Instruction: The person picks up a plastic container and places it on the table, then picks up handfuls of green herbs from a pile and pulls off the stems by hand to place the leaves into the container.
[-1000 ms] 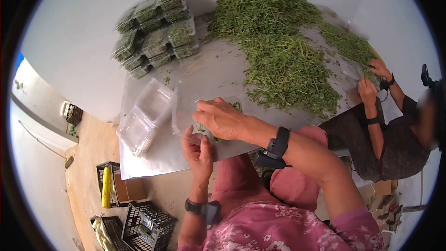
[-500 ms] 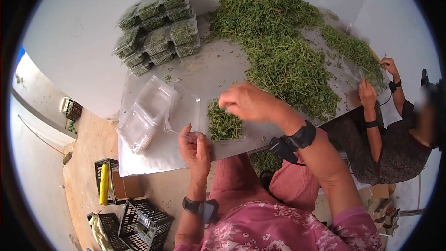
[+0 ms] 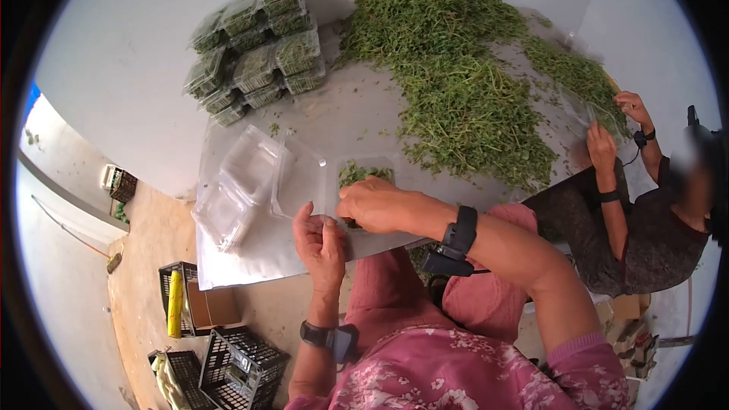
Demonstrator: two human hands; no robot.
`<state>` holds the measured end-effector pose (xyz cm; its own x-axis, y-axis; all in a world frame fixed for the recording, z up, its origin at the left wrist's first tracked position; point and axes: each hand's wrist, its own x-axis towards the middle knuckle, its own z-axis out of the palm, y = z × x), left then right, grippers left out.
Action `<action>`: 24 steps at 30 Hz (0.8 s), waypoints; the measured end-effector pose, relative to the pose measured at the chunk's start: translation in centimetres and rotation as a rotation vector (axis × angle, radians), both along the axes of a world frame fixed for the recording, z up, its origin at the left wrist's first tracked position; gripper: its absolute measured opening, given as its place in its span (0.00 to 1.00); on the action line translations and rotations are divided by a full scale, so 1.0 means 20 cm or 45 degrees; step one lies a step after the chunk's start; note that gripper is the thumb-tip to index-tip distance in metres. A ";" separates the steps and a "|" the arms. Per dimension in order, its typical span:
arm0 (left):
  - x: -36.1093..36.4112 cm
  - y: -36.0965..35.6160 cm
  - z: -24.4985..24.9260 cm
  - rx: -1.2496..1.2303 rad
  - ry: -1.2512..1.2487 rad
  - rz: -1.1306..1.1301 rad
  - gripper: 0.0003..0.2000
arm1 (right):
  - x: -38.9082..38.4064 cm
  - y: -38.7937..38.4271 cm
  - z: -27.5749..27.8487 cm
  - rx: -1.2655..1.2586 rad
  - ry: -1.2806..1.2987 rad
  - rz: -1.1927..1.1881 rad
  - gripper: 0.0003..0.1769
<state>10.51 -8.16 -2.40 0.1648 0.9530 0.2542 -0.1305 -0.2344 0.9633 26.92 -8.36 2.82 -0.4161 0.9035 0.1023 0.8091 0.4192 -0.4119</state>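
Observation:
A clear plastic clamshell box (image 3: 396, 173) lies open at the table's front edge with green leafy sprigs (image 3: 357, 172) in it. My right hand (image 3: 372, 203) is down on these sprigs, its fingers bent together and their tips partly hidden among the stems. At the box's near left corner, my left hand (image 3: 322, 247) has thumb and curled fingers closed at the edge of the clear lid (image 3: 300, 186), which lies folded out to the left. A large heap of the same sprigs (image 3: 463, 99) spreads over the table beyond my right hand.
Nested clear boxes (image 3: 237, 193) sit left on the metal table (image 3: 357, 118). Filled, closed boxes (image 3: 258, 61) are stacked at the back left. A co-worker (image 3: 638, 220) handles sprigs at the right. Black crates (image 3: 243, 368) stand on the floor, lower left.
My right hand has come down and slightly left from above the box onto the sprigs in it. My left hand has stayed at the box's corner.

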 end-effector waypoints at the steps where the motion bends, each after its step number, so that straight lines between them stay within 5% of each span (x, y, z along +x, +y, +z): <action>1: 0.00 0.00 0.00 -0.003 -0.008 -0.007 0.19 | 0.01 0.00 0.01 -0.001 0.034 0.011 0.04; 9: 0.00 -0.01 0.01 -0.027 0.001 -0.002 0.19 | 0.18 -0.04 0.21 0.046 0.509 -0.088 0.05; 19: 0.00 -0.01 -0.01 -0.019 -0.029 -0.001 0.20 | 0.17 -0.08 0.21 -0.214 0.031 -0.167 0.01; 24: -0.01 -0.01 -0.01 0.013 -0.021 -0.014 0.20 | 0.08 -0.05 0.03 -0.060 -0.235 -0.125 0.05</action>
